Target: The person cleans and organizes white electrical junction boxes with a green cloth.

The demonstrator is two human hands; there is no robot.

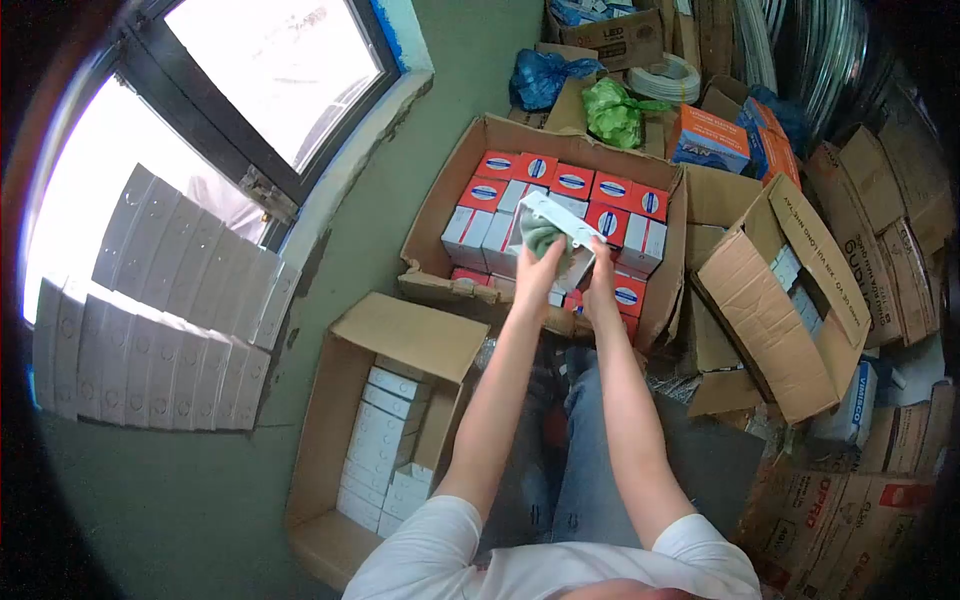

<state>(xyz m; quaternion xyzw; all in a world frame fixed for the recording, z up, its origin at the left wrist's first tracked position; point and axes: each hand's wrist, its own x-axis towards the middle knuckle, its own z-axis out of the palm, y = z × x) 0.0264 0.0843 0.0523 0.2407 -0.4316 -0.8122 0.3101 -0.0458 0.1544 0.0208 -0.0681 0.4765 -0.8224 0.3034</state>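
Both hands are together over a large open carton [420, 262] packed with red-and-white boxes [573, 180]. My right hand [600, 272] grips the right side of a white plastic box [562, 216], which is tilted and looks like an electrical mounting box. Fingers of my left hand [538, 268] are closed on a grey-green cloth [541, 236] pressed at the hollow of the white box. The fingertips of my left hand are partly hidden by the cloth.
At lower left an open carton [318, 470] holds stacked white boxes [375, 440]. Grey panels [165, 365] lean by the window [290, 75]. On the right stand a flapped carton [765, 310], orange-and-blue fan boxes [710, 140] and cardboard [840, 520]. A green bag [612, 112] lies behind.
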